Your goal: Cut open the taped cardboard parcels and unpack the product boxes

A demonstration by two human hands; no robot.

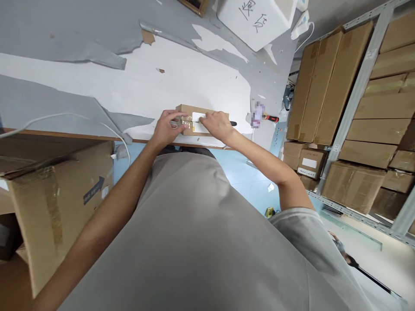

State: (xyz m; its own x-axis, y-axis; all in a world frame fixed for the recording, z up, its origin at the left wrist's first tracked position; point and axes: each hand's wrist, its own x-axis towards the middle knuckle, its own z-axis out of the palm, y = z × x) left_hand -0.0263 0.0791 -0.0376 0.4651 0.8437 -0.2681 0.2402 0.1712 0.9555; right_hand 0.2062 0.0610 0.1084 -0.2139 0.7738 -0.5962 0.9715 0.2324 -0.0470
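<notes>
A small brown cardboard box lies near the table's front edge, with clear tape and a white label on top. My left hand grips the box's left end, its thumb and fingertips pressed on the taped part. My right hand is closed over the top of the box, its fingertips at the label. From beneath that hand a black handle end sticks out to the right. It belongs to a slim tool whose front part is hidden, so its kind cannot be made out.
Right of the box lies a scraper-like tool with a red and black handle, partly blurred. A white bin with handwriting stands at the back. Torn grey covering lies on the table. A large carton is at left; shelves hold several cartons at right.
</notes>
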